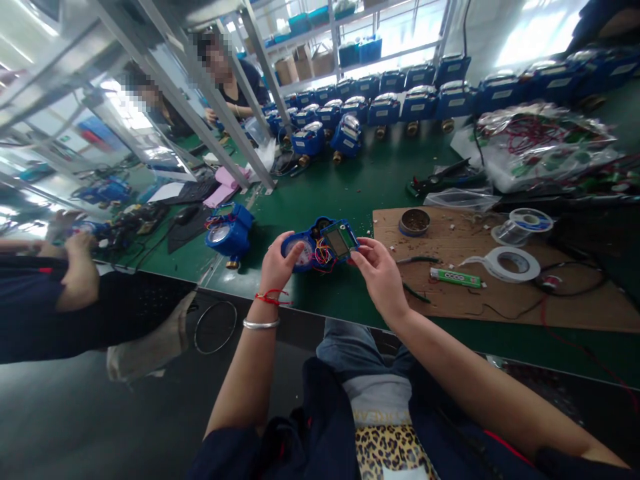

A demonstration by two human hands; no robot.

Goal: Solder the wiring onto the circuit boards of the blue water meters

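Just above the green bench, an opened blue water meter (306,265) is gripped at its left side by my left hand (280,267), thumb on the round dial. Coloured wires run from its body to a circuit board with a grey display (339,241) at its right. My right hand (376,270) pinches the right edge of that board between thumb and fingers. Another blue meter (231,230) with wires showing stands on the bench to the left of my left hand.
Right of me, a cardboard sheet (450,310) carries a round tin (414,222), white tape roll (513,264), solder spool (530,221) and green package (456,277). Rows of blue meters (383,109) line the back. Bagged wired boards (545,143) lie far right. Co-workers sit left and behind.
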